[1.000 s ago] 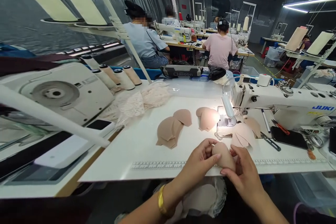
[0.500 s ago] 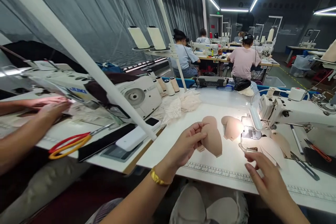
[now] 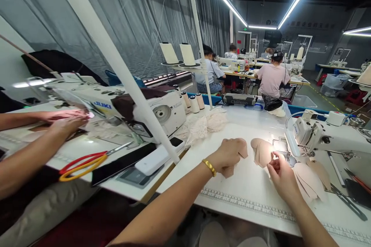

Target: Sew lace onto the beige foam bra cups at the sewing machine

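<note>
Left hand (image 3: 228, 156) lowered cup (image 3: 242, 149) onto white table (image 3: 252, 191); strip-lit hall (image 3: 307, 27).

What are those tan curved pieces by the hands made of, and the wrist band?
The tan pieces look like soft moulded foam or padded fabric: matte, smooth, holding a cupped shape. The wrist band looks like polished yellow metal, since it glints; gold or plating, I cannot tell.

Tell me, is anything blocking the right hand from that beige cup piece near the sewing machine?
Nothing visible does. The right hand is right at the edge of the beige cup piece. The left hand rests on a separate pile of pieces off to the side.
</note>
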`<state>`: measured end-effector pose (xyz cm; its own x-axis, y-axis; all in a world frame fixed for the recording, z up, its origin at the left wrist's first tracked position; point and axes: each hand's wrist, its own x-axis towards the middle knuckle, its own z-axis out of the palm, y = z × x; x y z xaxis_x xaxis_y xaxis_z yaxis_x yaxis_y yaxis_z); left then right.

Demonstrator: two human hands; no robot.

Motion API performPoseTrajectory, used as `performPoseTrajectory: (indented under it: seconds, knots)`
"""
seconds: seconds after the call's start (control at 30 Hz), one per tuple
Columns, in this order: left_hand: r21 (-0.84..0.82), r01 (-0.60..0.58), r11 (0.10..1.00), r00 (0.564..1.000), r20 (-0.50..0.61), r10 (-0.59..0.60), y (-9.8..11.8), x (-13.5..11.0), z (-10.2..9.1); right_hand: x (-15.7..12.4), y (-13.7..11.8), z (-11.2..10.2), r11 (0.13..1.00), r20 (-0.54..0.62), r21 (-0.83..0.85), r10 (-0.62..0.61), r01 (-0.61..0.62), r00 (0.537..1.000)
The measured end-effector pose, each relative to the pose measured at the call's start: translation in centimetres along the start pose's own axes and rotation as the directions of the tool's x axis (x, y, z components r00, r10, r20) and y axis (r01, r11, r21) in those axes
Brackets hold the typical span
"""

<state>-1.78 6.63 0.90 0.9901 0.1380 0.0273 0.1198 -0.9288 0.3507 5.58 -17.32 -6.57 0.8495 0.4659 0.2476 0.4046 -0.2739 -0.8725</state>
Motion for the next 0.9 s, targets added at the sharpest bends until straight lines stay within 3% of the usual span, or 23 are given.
performPoseTrajectory:
  seconds: [0.1,0.17,0.3,0.37,0.47,0.57,0.63,0.7,0.77,0.9]
  knots:
    - [0.002,-0.046,0.999,0.996,-0.072,0.046,-0.1,0.9,0.4,-1.0,0.1,0.0,0.974,-0.052,-0.206,-0.108,0.096,0.993]
    - [-0.006,-0.065,0.998,0.983,-0.172,0.063,-0.5,0.8,-0.3,-1.5,0.1,-0.1,0.946,-0.017,-0.271,-0.188,0.176,0.982]
    - [-0.013,-0.074,0.997,0.931,-0.36,0.064,-2.5,-1.7,-1.7,-2.1,-0.2,-0.5,0.904,0.069,-0.291,-0.307,0.313,0.949]
    - [-0.017,-0.152,0.988,0.925,-0.356,0.136,-3.7,-4.1,-1.3,-2.4,-0.5,-0.7,0.899,0.088,-0.284,-0.321,0.332,0.943]
    - [-0.066,-0.24,0.969,0.947,-0.234,0.219,-5.1,-7.6,0.5,-2.6,-1.5,-0.4,0.918,0.157,-0.218,-0.303,0.332,0.94]
    - [-0.176,-0.073,0.982,0.958,-0.287,0.019,-5.2,-9.6,1.9,-2.0,-2.7,0.6,0.946,0.247,-0.129,-0.261,0.299,0.933]
    - [-0.248,0.122,0.961,0.931,-0.307,-0.198,-4.4,-9.7,2.1,-1.2,-3.4,1.8,0.959,0.305,-0.101,-0.225,0.266,0.925]
    - [-0.253,0.295,0.921,0.901,-0.246,-0.357,-3.1,-9.0,2.3,-0.3,-4.1,3.3,0.967,0.363,-0.087,-0.194,0.241,0.911]
    - [-0.17,0.362,0.916,0.898,-0.199,-0.392,-1.5,-8.0,2.7,0.4,-4.5,4.6,0.968,0.414,-0.073,-0.188,0.238,0.89]
    - [-0.032,0.283,0.959,0.937,-0.204,-0.283,-0.1,-6.4,3.9,0.2,-4.5,5.2,0.969,0.429,-0.061,-0.19,0.238,0.883]
